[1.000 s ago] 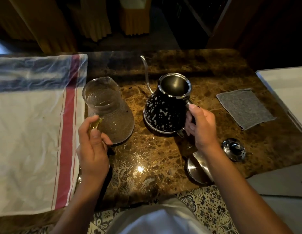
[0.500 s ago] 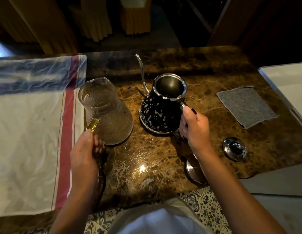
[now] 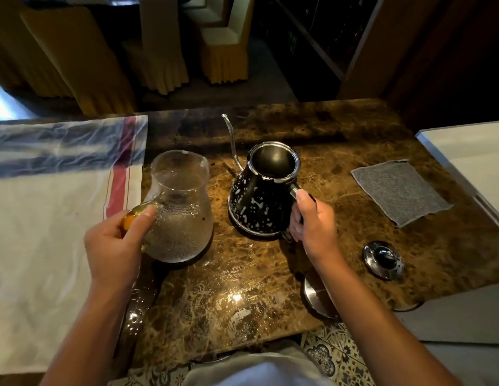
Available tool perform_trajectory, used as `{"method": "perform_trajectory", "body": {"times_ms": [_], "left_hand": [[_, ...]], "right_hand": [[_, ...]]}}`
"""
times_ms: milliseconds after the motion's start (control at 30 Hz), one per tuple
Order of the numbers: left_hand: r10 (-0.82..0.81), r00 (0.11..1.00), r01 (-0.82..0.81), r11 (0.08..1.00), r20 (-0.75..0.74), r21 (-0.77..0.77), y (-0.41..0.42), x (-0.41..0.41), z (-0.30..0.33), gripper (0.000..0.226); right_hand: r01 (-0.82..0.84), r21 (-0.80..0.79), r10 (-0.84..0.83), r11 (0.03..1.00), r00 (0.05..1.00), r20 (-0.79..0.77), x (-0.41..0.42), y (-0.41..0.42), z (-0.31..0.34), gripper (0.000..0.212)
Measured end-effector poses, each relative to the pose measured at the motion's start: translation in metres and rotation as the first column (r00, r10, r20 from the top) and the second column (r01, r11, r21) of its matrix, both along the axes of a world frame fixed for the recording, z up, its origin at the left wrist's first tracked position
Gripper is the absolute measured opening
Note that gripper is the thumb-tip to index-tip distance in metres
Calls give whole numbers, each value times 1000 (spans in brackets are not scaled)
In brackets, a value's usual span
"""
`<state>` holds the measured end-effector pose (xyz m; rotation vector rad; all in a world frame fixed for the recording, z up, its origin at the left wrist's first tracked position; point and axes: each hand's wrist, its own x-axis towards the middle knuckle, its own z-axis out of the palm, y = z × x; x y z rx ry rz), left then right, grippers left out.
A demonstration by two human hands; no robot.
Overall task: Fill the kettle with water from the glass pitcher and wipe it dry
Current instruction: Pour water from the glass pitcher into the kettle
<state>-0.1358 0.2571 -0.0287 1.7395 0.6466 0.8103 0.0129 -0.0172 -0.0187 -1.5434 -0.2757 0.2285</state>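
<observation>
A black kettle (image 3: pixel 259 199) with white speckles and a thin gooseneck spout stands lidless on the brown marble table (image 3: pixel 242 296). My right hand (image 3: pixel 312 227) grips its handle on the right side. Left of it stands a glass pitcher (image 3: pixel 181 218) holding water, its wall beaded with droplets. My left hand (image 3: pixel 114 246) holds the pitcher's amber handle. A grey wiping cloth (image 3: pixel 399 190) lies flat to the right. The kettle lid (image 3: pixel 383 260) rests knob-up at the right front.
A white towel (image 3: pixel 47 232) with red and blue stripes covers the table's left part. A round metal base (image 3: pixel 316 296) sits under my right forearm. A white surface (image 3: pixel 471 151) borders the table on the right. Covered chairs (image 3: pixel 164 51) stand beyond.
My left hand briefly loosened on the pitcher handle, then closed round it again. The right hand stays on the kettle handle. The view has tilted up a little.
</observation>
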Motion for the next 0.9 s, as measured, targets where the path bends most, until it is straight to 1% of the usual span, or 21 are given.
{"method": "perform_trajectory", "body": {"times_ms": [67,167,367,533,633,733,900], "left_hand": [[-18,1000,19,999,-23,43,4,2,3,63],[-26,1000,27,997,-13,76,1,1,10,68],[-146,989,146,982,-15,119,-6,1,26,62],[-209,978,208,967,-13,146,-9,8,53,52],[-254,967,255,950,-31,180,-11,16,74,58],[-316,946,323,917,-68,234,-16,27,93,40],[-331,935,354,870,-127,343,-23,48,119,41]], "right_hand": [[-3,1,3,1000,1000,-3,0,0,1,58],[4,6,-4,1000,1000,-2,0,1,0,60],[12,22,-12,1000,1000,-23,0,3,0,60],[5,20,-5,1000,999,-31,-1,2,0,58],[15,26,-14,1000,999,-37,-1,2,0,59],[30,19,-29,999,999,-25,0,2,0,59],[33,14,-33,999,999,-14,2,2,-2,58]]}}
